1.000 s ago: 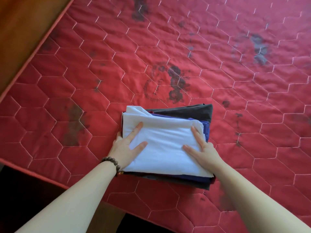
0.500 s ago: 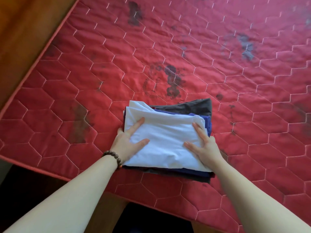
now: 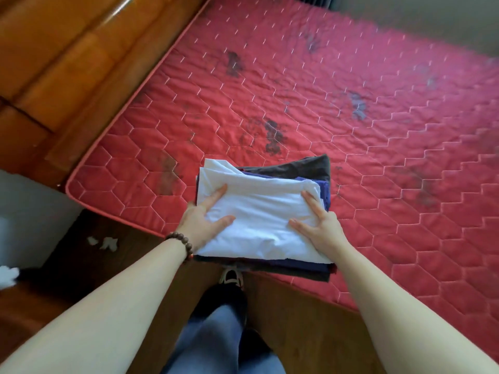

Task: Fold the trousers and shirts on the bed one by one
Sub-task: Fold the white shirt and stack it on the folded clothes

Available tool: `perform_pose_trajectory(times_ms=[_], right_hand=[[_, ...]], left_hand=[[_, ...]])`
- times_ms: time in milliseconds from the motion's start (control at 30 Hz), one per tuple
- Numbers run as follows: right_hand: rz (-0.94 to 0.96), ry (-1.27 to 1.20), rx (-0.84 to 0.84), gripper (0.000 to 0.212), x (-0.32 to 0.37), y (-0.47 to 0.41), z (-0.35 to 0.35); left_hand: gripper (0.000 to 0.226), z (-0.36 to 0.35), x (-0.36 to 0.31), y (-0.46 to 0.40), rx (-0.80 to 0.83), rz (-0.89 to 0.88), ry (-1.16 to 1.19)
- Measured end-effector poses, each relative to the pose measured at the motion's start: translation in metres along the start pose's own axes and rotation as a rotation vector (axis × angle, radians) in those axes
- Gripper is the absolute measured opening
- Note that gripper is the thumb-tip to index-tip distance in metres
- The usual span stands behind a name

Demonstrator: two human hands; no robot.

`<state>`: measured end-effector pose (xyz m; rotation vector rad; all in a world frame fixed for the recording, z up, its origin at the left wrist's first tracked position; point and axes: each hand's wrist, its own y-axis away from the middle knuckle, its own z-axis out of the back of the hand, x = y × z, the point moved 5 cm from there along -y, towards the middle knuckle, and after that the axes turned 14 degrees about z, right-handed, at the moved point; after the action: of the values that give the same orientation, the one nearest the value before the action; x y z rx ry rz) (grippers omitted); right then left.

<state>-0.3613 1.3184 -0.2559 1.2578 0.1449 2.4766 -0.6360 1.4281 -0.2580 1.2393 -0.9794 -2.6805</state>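
Note:
A stack of folded clothes sits at the near edge of the red quilted mattress [image 3: 364, 136], its front part overhanging the edge. A white shirt [image 3: 259, 211] lies on top, with a navy blue garment [image 3: 325, 190] and a dark grey one [image 3: 310, 168] beneath it. My left hand [image 3: 202, 220], with a bead bracelet on the wrist, grips the stack's left side, thumb and forefinger on the white shirt. My right hand [image 3: 318, 225] grips the right side the same way. Whether the stack rests on the bed or is lifted, I cannot tell.
The wooden bed frame [image 3: 67, 63] runs along the mattress's left side. Below the stack are my jeans leg [image 3: 216, 341] and a shoe [image 3: 231, 276] on the wooden floor. Small white scraps [image 3: 104, 242] lie on a dark patch of floor at the left.
The stack has come toward me with both hands still on it, from well on the mattress to over its near edge. The view has pulled back and tilted down, showing floor and legs.

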Motion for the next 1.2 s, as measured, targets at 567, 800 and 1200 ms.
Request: perform_pose_trajectory(times_ms=[567,800,1200], right_hand=[[0.236,0.053,0.161,0.073,0.209,0.023,-0.046],[0.265,0.086,0.240,0.073,0.276,-0.026,-0.133],[0.169,0.095,0.266,0.072,0.306,-0.116,-0.268]], left_hand=[[0.063,0.171,0.035,0.127,-0.287,0.040,0.197],[0.065,0.254,0.098,0.100,-0.356,0.144,0.185],[0.069,0.333,0.201,-0.022,-0.266,0.247,0.111]])
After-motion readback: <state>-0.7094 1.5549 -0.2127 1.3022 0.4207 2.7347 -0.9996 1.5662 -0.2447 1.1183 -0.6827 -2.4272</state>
